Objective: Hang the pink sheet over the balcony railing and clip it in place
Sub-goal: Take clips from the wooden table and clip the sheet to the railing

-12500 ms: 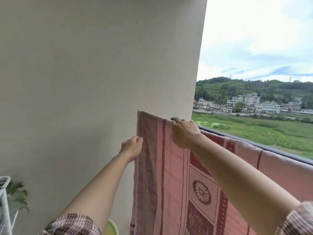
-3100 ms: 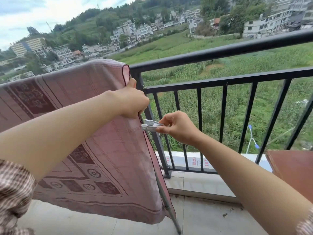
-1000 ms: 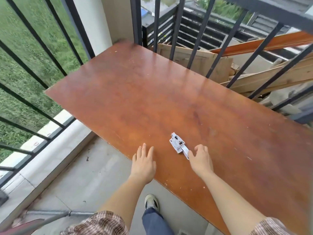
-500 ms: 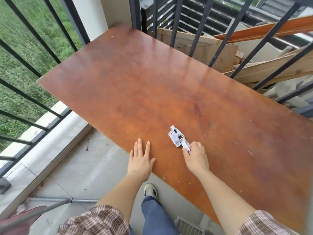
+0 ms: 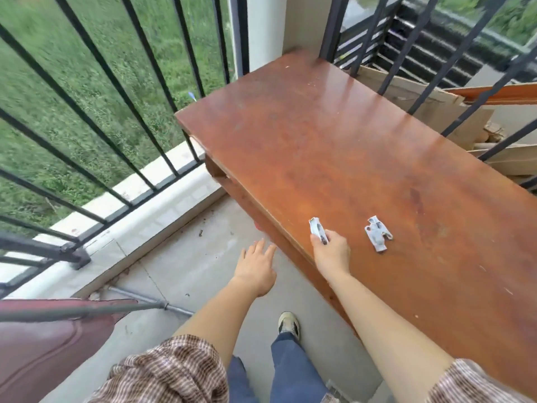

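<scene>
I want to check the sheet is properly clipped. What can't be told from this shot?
- Pink sheet, head view: only a corner shows; the frame's left edge cuts off the rest.
- Any clips on it: out of view.
- Clip in the right hand: fingers cover its lower end.
- Railing top: beyond the frame.

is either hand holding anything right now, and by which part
The right hand pinches a clip by its near end; the left hand is empty. Another clip lies on the table.
</scene>
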Action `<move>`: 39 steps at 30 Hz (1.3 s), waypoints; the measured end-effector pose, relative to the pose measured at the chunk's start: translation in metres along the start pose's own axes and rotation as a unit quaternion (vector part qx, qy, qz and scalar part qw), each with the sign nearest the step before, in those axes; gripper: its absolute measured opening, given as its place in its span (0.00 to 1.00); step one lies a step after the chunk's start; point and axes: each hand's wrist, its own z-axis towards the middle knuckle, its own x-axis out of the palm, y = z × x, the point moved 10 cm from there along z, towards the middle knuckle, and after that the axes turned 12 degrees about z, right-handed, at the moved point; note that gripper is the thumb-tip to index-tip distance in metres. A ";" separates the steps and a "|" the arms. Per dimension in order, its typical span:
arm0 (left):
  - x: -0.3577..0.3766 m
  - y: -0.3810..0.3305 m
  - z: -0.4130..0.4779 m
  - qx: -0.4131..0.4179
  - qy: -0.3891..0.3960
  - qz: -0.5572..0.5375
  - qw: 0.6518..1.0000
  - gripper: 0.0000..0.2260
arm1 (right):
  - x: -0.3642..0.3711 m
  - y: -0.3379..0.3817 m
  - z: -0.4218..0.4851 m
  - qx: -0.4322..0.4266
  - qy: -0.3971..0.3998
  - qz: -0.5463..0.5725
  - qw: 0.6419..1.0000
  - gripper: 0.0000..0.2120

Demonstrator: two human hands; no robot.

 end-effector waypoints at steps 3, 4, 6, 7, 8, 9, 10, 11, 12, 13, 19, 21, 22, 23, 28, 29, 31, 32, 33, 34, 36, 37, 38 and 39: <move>0.005 0.088 -0.040 -0.065 -0.004 0.023 0.998 0.27 | 0.087 0.023 -0.035 -0.021 0.095 -0.044 0.994 0.15; 0.006 0.117 -0.054 -0.088 -0.004 0.024 0.996 0.26 | 0.115 0.028 -0.048 -0.028 0.124 -0.063 0.990 0.13; 0.011 0.174 -0.084 -0.135 -0.002 0.028 0.990 0.26 | 0.168 0.039 -0.074 -0.047 0.177 -0.093 0.979 0.14; 0.013 0.198 -0.100 -0.155 -0.004 0.034 0.987 0.25 | 0.191 0.043 -0.088 -0.050 0.200 -0.108 0.973 0.14; 0.016 0.220 -0.115 -0.171 -0.006 0.046 0.984 0.24 | 0.216 0.046 -0.101 -0.056 0.225 -0.121 0.965 0.13; 0.020 0.241 -0.132 -0.184 -0.006 0.069 0.981 0.23 | 0.239 0.048 -0.116 -0.055 0.251 -0.129 0.958 0.13; 0.022 0.257 -0.147 -0.190 -0.006 0.101 0.977 0.22 | 0.262 0.049 -0.128 -0.053 0.275 -0.134 0.951 0.14; 0.025 0.274 -0.162 -0.193 -0.005 0.137 0.972 0.21 | 0.284 0.049 -0.140 -0.044 0.298 -0.135 0.944 0.14; 0.026 0.289 -0.177 -0.195 -0.004 0.170 0.966 0.20 | 0.306 0.050 -0.153 -0.033 0.320 -0.133 0.937 0.14; 0.024 0.303 -0.190 -0.197 -0.007 0.202 0.959 0.19 | 0.326 0.051 -0.165 -0.016 0.343 -0.118 0.932 0.13; 0.002 0.364 -0.258 -0.205 -0.008 0.378 0.903 0.22 | 0.429 0.085 -0.242 0.113 0.453 0.059 0.883 0.09; -0.004 0.378 -0.275 -0.203 0.005 0.413 0.888 0.19 | 0.456 0.099 -0.267 0.155 0.484 0.103 0.855 0.08; -0.010 0.381 -0.282 -0.203 -0.004 0.425 0.882 0.18 | 0.468 0.106 -0.277 0.176 0.496 0.129 0.841 0.08; -0.015 0.383 -0.288 -0.208 -0.001 0.428 0.879 0.16 | 0.479 0.112 -0.286 0.195 0.508 0.154 0.825 0.08; -0.025 0.378 -0.286 -0.213 0.001 0.422 0.881 0.05 | 0.518 0.119 -0.310 0.240 0.550 0.177 0.780 0.17; -0.021 0.376 -0.284 -0.216 0.012 0.421 0.881 0.05 | 0.524 0.116 -0.312 0.246 0.556 0.170 0.775 0.18; -0.015 0.373 -0.280 -0.222 0.024 0.406 0.886 0.05 | 0.534 0.109 -0.316 0.265 0.566 0.161 0.764 0.19; -0.015 0.372 -0.278 -0.228 0.032 0.391 0.891 0.05 | 0.538 0.106 -0.318 0.277 0.566 0.162 0.759 0.18; -0.015 0.371 -0.277 -0.236 0.046 0.381 0.893 0.04 | 0.540 0.105 -0.319 0.287 0.566 0.164 0.755 0.17; -0.011 0.371 -0.276 -0.240 0.079 0.372 0.893 0.04 | 0.543 0.104 -0.320 0.294 0.567 0.164 0.752 0.15; 0.007 0.373 -0.272 -0.238 0.130 0.355 0.895 0.10 | 0.547 0.104 -0.323 0.295 0.581 0.153 0.743 0.11; 0.019 0.376 -0.266 -0.230 0.139 0.370 0.889 0.13 | 0.550 0.104 -0.323 0.289 0.590 0.145 0.740 0.10; 0.021 0.378 -0.262 -0.224 0.141 0.370 0.891 0.14 | 0.552 0.105 -0.321 0.281 0.596 0.136 0.740 0.10; 0.016 0.379 -0.260 -0.230 0.138 0.356 0.895 0.14 | 0.553 0.105 -0.318 0.276 0.598 0.127 0.741 0.10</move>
